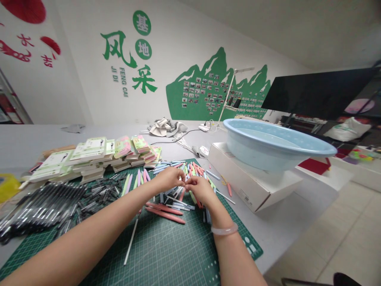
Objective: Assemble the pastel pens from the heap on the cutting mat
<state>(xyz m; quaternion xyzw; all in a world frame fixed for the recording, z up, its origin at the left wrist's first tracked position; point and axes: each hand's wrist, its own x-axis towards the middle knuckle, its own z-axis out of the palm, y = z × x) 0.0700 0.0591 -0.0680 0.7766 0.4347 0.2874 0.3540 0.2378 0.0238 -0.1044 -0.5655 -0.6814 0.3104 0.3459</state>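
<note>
My left hand (169, 178) and my right hand (200, 188) meet over a heap of pastel pens (181, 174) on a green cutting mat (166, 246). Both hands have their fingers curled and pinched together at one spot, around a small part that is too small to make out. A pale bangle (224, 230) sits on my right wrist. Several pink pens (165, 211) lie just below my hands, and a thin white refill (131, 241) lies loose on the mat.
A pile of black pen parts (44, 206) covers the mat's left side. Stacked green and pink packages (95, 157) stand behind it. A light blue basin (274, 145) rests on a white box (253, 180) at right. Cloths and cables lie at the back.
</note>
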